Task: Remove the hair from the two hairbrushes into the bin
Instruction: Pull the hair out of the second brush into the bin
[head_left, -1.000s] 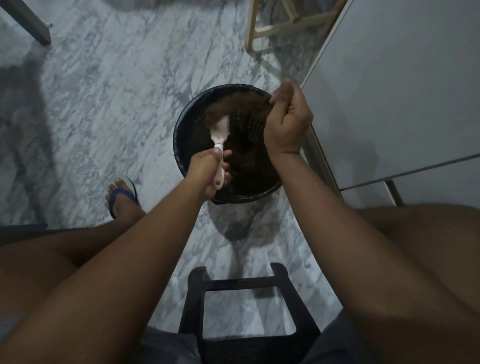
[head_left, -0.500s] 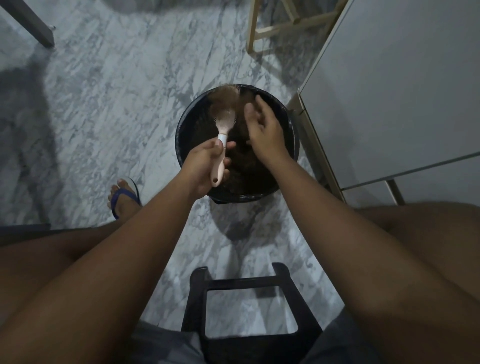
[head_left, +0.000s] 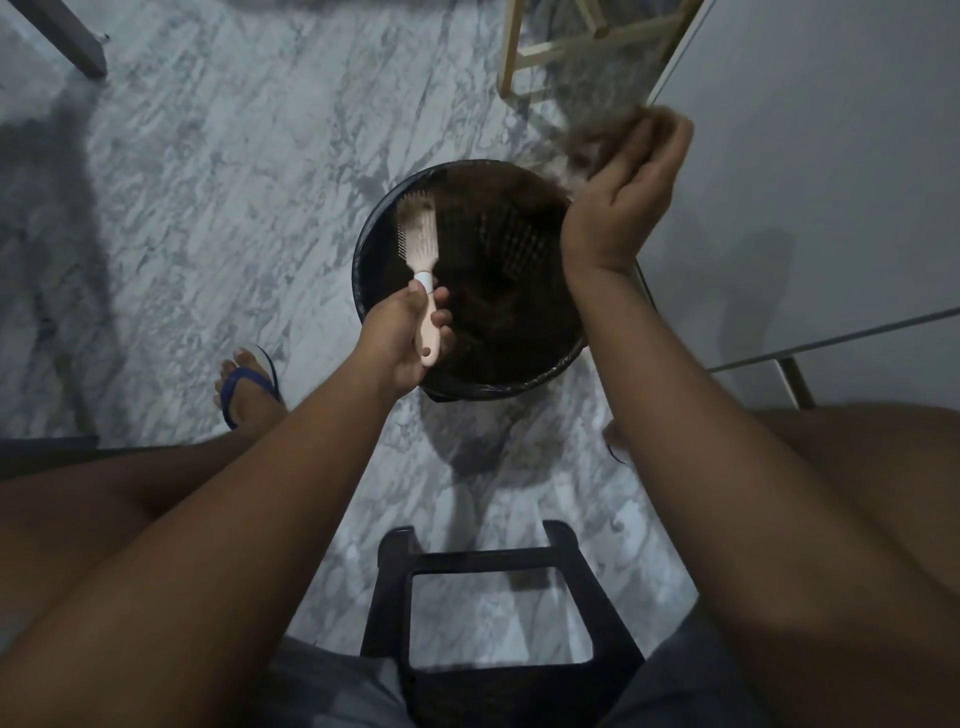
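Note:
My left hand (head_left: 402, 338) grips the pink handle of a pale hairbrush (head_left: 418, 244), held over the left side of the round black bin (head_left: 363, 270); its bristles look nearly bare. My right hand (head_left: 631, 182) is raised above the bin's right rim, palm towards me, fingers pinching a blurred tuft of brown hair (head_left: 597, 137). A mass of brown hair (head_left: 498, 312) fills the bin. A second hairbrush is not visible.
A black stool frame (head_left: 498, 571) stands between my knees. A white cabinet (head_left: 805, 182) rises at the right, close to the bin. Wooden legs (head_left: 524, 52) stand beyond the bin. My foot in a blue sandal (head_left: 247, 389) rests on the marble floor.
My right hand has pulled away from the brush head, up and to the right, taking a tuft of hair with it. The brush head now looks almost free of hair.

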